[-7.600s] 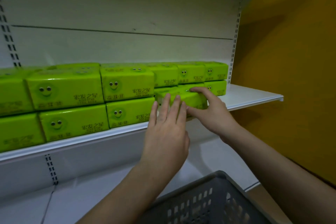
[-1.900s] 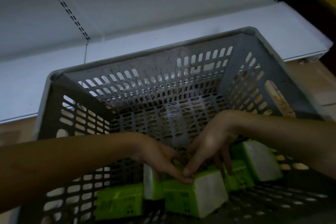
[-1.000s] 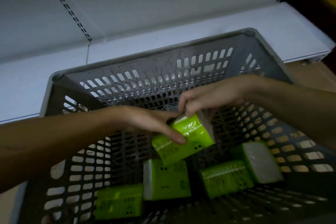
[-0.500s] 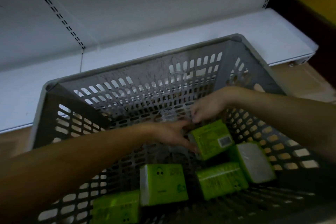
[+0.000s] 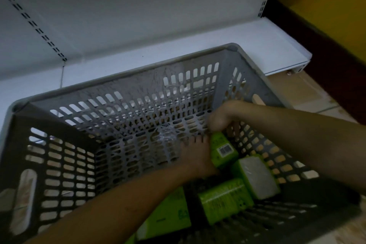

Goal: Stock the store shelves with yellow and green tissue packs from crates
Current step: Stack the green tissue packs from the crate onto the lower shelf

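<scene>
Centre of frame, inside the grey crate (image 5: 122, 85), the left hand (image 5: 196, 156) cups the green tissue pack (image 5: 222, 148) from its left side; its long axis runs up-frame; the right hand (image 5: 221, 118) pinches its upper end, equally near.

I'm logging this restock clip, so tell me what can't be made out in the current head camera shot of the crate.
- Left hand: motion-blurred; its fingers on the barcoded green pack cannot be seen.
- Right hand: fingers blurred, grip unclear.
- Green pack under the left forearm: partly covered by the arm; more packs may lie beneath.
- Print on the packs: too dark and small to read.
- Crate: near side cut off by the bottom edge.
</scene>
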